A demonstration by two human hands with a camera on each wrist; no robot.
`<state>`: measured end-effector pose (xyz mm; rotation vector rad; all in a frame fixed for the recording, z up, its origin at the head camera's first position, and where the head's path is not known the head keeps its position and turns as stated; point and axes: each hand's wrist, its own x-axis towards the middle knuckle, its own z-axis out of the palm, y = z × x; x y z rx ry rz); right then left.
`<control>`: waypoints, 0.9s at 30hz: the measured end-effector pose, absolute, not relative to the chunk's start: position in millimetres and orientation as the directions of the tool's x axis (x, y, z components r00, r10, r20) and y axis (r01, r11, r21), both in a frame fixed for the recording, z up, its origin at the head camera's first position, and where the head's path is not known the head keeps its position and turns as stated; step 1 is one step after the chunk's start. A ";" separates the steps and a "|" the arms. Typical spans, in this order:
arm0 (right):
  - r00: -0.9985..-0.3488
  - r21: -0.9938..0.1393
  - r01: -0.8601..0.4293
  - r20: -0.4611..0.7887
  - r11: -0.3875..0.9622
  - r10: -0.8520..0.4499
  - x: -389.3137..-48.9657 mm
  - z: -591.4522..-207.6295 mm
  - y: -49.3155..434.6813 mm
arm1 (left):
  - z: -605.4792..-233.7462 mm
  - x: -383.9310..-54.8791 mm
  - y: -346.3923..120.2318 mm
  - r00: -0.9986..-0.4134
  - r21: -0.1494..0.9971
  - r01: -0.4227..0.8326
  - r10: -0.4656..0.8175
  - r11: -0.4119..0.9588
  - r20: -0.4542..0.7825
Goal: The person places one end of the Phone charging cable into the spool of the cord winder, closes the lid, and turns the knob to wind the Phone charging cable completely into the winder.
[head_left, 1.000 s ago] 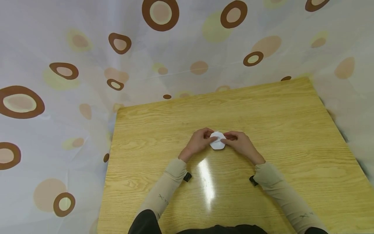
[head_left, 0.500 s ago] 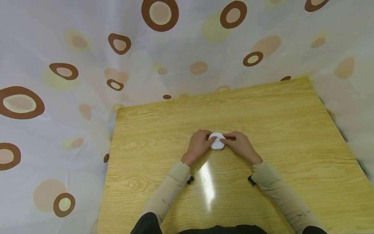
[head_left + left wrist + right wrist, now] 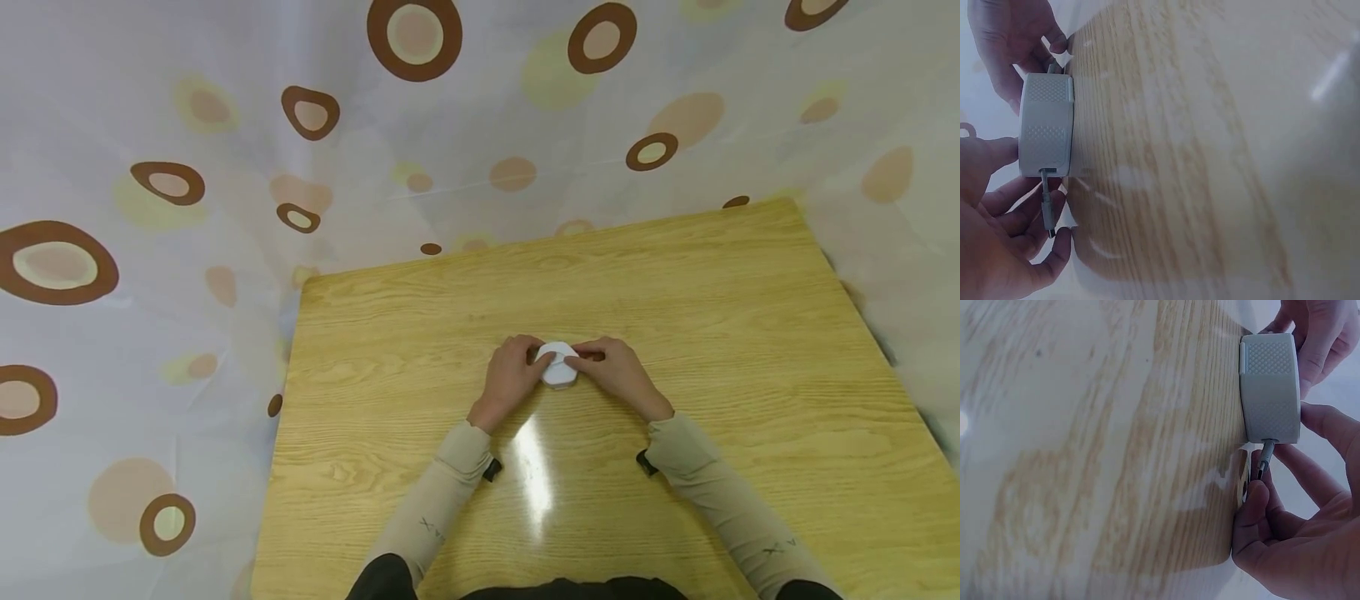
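A white, roughly hexagonal retractable charging cable [image 3: 558,375] sits low over the table between both hands. Its side wall carries dotted grip patches, seen in the left wrist view on the case [image 3: 1047,125]. A short cable end with a slim plug [image 3: 1047,212] sticks out on the left side; another plug [image 3: 1264,461] comes out on the right. My left hand [image 3: 510,375] holds the left side, thumb on the top face, fingers curled by the plug. My right hand [image 3: 618,373] grips the right side likewise, thumb on top and fingers bent around its plug.
A wood-grain table [image 3: 420,333] lies under the hands, with a bright light reflection [image 3: 532,475] nearer the body. Behind and to the left hangs a pale curtain [image 3: 465,108] with brown and cream circles. Black wrist devices [image 3: 647,462] show at the cuffs.
The left hand and forearm have shifted slightly right and toward the body. The cable case has tipped, so more of its near edge shows. The right forearm has moved slightly left.
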<state>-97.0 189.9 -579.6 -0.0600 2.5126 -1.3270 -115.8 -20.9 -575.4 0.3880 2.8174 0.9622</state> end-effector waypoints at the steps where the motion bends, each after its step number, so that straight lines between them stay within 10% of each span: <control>1: -0.955 -0.813 0.099 -0.240 0.574 -0.176 -97.1 -579.3 190.0 | -576.5 -115.6 -20.9 -0.958 0.621 0.190 0.281 0.761 -0.051; 27: -0.949 -0.818 0.127 -0.264 0.562 -0.170 -98.7 -582.9 197.8 | -581.3 -117.5 -23.1 -0.969 0.763 0.093 0.235 0.640 -0.079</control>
